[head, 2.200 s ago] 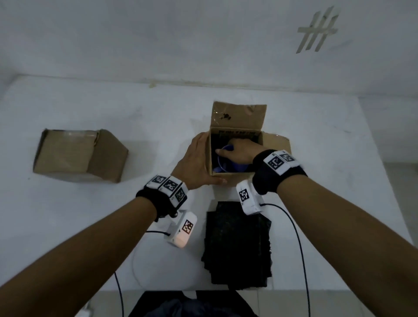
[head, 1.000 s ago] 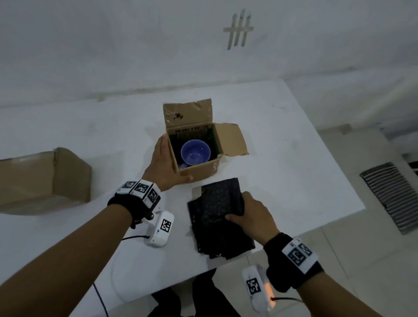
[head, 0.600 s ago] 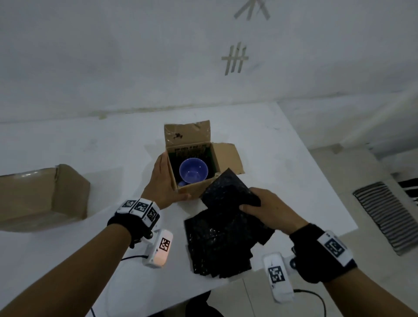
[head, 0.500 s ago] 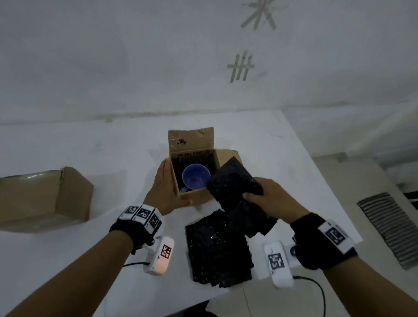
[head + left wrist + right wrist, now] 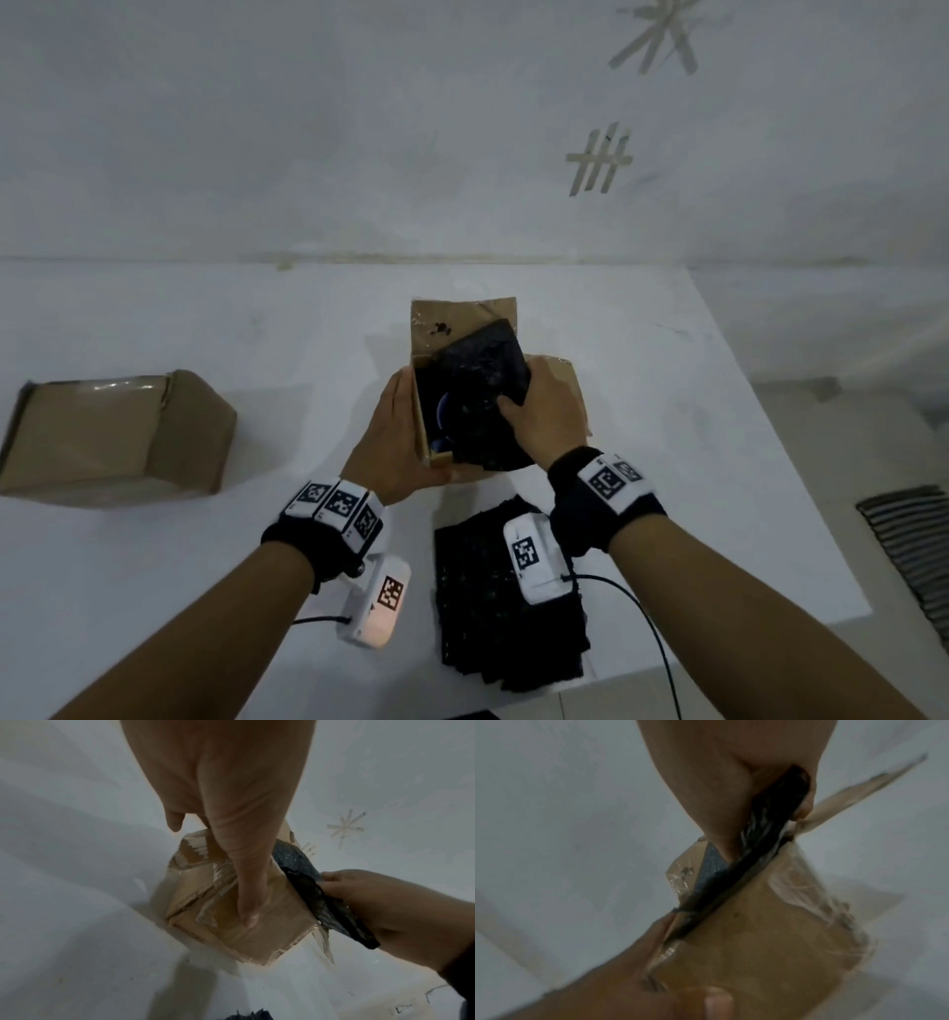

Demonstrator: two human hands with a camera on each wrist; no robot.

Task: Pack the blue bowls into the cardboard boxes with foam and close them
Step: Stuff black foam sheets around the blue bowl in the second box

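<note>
at frame centre the left hand braces the open cardboard box on the tabletop, its grip flat, while the right hand pinches a foam sheet over the blue bowl inside.

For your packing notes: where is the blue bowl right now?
In the head view, the blue bowl sits inside the open cardboard box at table centre, mostly covered by the foam sheet.
</note>
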